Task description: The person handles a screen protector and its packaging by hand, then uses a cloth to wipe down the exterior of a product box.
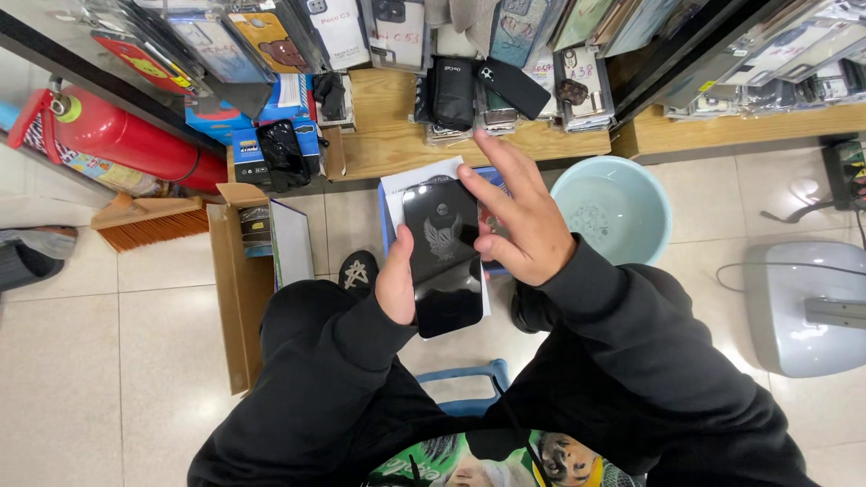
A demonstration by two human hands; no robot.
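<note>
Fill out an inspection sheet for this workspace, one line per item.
Surface: beige tiled floor; wooden shelf ahead.
Job's things: glossy black phone case with a wing design, white packet behind it.
Clutter: open cardboard box, pale blue basin, hand brush, red fire extinguisher.
Grippers: left hand grips the case's edge; right hand touches its other edge, fingers spread.
Cables: power strip with leads, right.
Surroundings: packaged phone cases hanging above.
</note>
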